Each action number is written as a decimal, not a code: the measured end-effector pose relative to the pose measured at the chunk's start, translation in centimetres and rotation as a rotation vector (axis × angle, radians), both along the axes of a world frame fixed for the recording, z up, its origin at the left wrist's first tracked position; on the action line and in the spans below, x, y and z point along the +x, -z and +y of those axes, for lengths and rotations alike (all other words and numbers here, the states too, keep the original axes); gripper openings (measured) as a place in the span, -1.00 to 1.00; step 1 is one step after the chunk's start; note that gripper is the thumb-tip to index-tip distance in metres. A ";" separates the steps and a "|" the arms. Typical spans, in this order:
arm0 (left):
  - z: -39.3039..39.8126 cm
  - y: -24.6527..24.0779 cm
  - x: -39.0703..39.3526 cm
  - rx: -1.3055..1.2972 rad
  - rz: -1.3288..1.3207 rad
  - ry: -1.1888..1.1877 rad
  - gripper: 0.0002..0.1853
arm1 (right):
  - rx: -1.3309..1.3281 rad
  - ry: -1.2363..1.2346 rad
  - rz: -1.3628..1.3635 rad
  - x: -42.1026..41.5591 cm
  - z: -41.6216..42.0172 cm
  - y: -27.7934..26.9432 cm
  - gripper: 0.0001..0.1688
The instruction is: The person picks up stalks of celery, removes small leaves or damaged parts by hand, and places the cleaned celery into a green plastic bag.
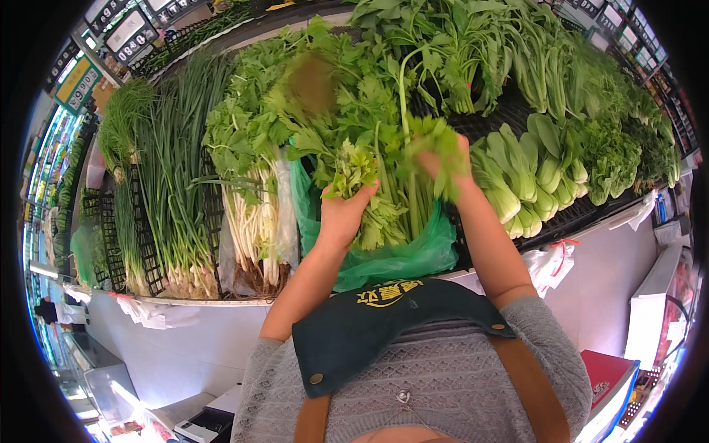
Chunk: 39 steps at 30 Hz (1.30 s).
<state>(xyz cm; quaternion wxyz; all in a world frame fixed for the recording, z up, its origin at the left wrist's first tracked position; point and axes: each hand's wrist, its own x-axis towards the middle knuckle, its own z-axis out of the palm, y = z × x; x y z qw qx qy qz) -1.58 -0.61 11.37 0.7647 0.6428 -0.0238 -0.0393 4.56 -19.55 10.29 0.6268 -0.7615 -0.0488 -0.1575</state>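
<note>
My left hand (pixel 344 213) is closed around a small bunch of leafy celery tops (pixel 354 166), some of them yellowish. Over the celery stalks (pixel 415 207), my right hand (pixel 440 158) is blurred and partly hidden by leaves; it holds celery leaves (pixel 443 138). The stalks stand in an open green plastic bag (pixel 399 266) at the front edge of the display. A long pale stalk (pixel 404 94) rises beside my right hand. More celery leaves spread behind both hands.
Left of the bag lie white-stemmed celery with roots (pixel 266 216), green onions (pixel 177 221) and black crate dividers (pixel 147 232). Bok choy (pixel 509 188) and leafy greens (pixel 609 149) lie to the right. White plastic bags (pixel 554 266) hang from the display's front edge. Price signs (pixel 130 36) stand behind.
</note>
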 end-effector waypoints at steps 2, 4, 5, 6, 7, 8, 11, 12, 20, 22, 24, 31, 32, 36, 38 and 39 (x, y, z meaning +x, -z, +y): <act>-1.1 0.5 0.6 -0.028 0.023 0.053 -0.66 | 0.007 -0.053 -0.110 -1.3 -0.8 1.1 -0.89; -2.2 0.6 1.3 -0.016 0.059 0.079 -0.72 | -0.085 -0.104 -0.039 -4.0 0.0 -1.7 -0.81; -2.7 0.6 1.7 -0.008 0.074 0.095 -0.75 | -0.190 -0.112 -0.037 -4.5 -0.2 -1.8 -0.74; -3.2 1.1 2.4 0.020 0.053 0.133 -0.74 | -0.258 -0.097 -0.116 -5.1 -0.1 -2.4 -0.73; -3.3 1.5 2.6 0.079 -0.046 0.163 -0.73 | -0.326 -0.084 -0.194 -5.5 0.1 -3.0 -0.72; -3.3 1.7 2.7 0.138 -0.145 0.190 -0.72 | -0.310 -0.093 -0.202 -5.7 0.1 -3.4 -0.70; -3.2 1.6 2.4 0.245 -0.293 0.225 -0.66 | -0.199 -0.056 -0.159 -5.9 0.0 -2.4 -0.63; -2.9 1.0 2.3 0.284 -0.315 0.244 -0.66 | -0.128 0.001 -0.102 -5.8 0.5 -1.9 -0.62; -2.0 0.2 1.2 0.167 -0.130 0.185 -0.77 | 1.429 0.012 0.360 -4.9 1.0 -2.5 -0.88; -1.4 0.1 0.7 0.064 -0.121 0.137 -0.77 | 1.556 -0.094 0.159 -3.6 -2.0 -2.2 -0.96; -0.7 -0.2 1.0 0.153 -0.160 0.090 -0.74 | 1.501 -0.353 -0.102 -2.8 -5.7 -1.9 -0.88; 0.9 -0.7 1.9 -0.247 0.046 -0.044 -0.58 | 1.209 -0.191 0.022 -4.5 -5.1 -3.1 -0.85; 1.0 -0.6 1.8 -0.318 0.103 0.001 -0.56 | 1.140 -0.163 0.017 -4.6 -4.7 -3.0 -0.84; -0.3 -0.9 0.3 -0.604 0.378 0.203 -0.40 | 0.935 -0.092 0.023 -4.6 -0.8 -3.2 -0.77; -0.2 0.8 0.4 -0.725 0.445 0.375 -0.33 | 0.759 -0.170 0.027 -5.2 2.0 -3.3 -0.72; -1.3 -0.2 -0.1 -0.728 0.502 0.345 -0.32 | 0.616 -0.192 0.029 -5.5 3.4 -3.3 -0.73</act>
